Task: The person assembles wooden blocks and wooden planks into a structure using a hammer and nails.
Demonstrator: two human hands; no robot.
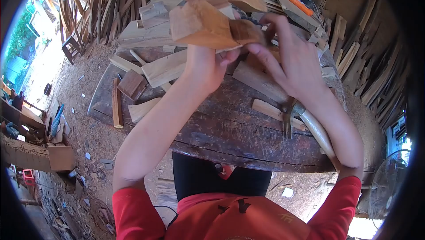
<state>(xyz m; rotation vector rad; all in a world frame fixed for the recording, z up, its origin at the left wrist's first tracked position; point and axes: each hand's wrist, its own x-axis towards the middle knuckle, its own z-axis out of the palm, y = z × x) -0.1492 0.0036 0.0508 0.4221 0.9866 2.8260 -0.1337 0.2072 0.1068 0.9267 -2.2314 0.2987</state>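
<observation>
Above the far part of the dark wooden bench [221, 125] is a jointed wooden piece [201, 25] with several angled arms. My left hand [212, 65] is closed round it from below, its fingers mostly hidden behind the wood. My right hand [287, 58] touches the right end of the piece, thumb and forefinger bent round its edge, partly blurred. Beneath my right forearm lies a hammer [314, 127] with a pale handle, its metal head near a short wooden strip [274, 112].
Left on the bench are a small brown block [132, 85], a narrow stick [117, 102] and a pale board [164, 68]. Boards are stacked at the far side, near an orange tool [298, 4]. Scrap wood leans against the right wall; a fan [389, 184] stands lower right.
</observation>
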